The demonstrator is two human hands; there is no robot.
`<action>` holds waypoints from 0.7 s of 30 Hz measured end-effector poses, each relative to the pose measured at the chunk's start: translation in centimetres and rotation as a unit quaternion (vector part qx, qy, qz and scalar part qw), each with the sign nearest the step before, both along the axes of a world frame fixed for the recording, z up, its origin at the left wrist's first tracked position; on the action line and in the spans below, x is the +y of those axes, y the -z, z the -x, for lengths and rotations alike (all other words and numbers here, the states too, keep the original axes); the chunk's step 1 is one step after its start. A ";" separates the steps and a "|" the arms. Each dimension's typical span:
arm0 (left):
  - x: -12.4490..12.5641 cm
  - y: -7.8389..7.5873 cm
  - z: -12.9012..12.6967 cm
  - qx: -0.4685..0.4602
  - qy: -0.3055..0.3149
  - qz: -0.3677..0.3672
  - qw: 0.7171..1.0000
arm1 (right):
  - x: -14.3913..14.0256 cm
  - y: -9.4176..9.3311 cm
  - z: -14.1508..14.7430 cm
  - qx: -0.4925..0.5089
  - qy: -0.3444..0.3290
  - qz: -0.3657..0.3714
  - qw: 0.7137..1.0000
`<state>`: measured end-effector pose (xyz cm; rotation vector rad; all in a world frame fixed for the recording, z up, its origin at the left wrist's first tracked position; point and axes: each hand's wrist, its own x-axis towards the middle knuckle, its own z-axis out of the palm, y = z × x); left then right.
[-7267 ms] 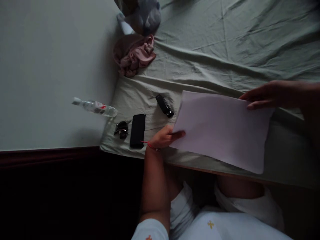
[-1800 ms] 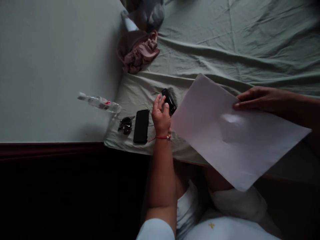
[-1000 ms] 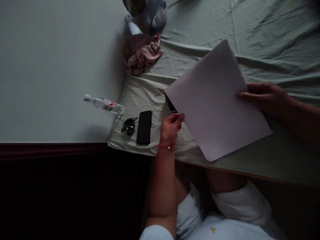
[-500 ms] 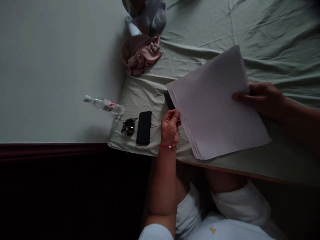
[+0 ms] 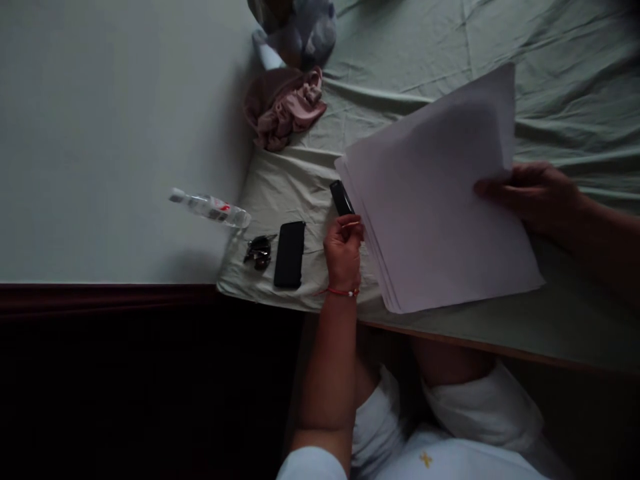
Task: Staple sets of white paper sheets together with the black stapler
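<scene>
A stack of white paper sheets is tilted above the bed, its left edges slightly fanned. My right hand grips the stack at its right edge, thumb on top and the other fingers hidden beneath. My left hand, with a red string bracelet on the wrist, is closed beside the stack's left edge. Its fingers are curled, and what they hold, if anything, is hidden. Just beyond those fingers lies a narrow black object, partly covered; I cannot tell its kind.
On the green bed sheet lie a black phone, a bunch of keys and a crumpled pink cloth. A clear plastic bottle lies by the wall. Plastic bags sit at the back.
The paper's upper right corner has risen, and my right hand has shifted slightly right. My left hand's fingers have turned and curled at the paper's edge. More of the narrow black object shows.
</scene>
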<state>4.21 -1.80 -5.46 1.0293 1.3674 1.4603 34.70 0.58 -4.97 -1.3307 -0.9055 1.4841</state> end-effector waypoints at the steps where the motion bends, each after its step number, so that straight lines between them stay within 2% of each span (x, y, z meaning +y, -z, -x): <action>1: 0.0 0.0 0.0 -0.009 0.000 0.003 1.000 | 0.0 0.0 0.0 0.004 -0.001 0.001 1.000; 8: -0.2 0.5 -0.2 -0.079 0.035 0.047 0.995 | 0.0 0.2 -0.2 0.003 -0.010 -0.014 1.000; 14: 0.1 0.8 -0.5 -0.055 -0.005 0.028 0.998 | 0.1 0.5 0.0 0.002 -0.019 -0.028 0.999; 18: 0.2 0.9 -0.5 -0.041 -0.006 0.032 0.999 | 0.0 0.1 0.2 0.002 -0.024 -0.032 0.999; 21: 0.2 0.9 -0.6 -0.034 -0.009 0.003 0.999 | 0.0 0.1 0.2 0.001 -0.024 -0.034 0.999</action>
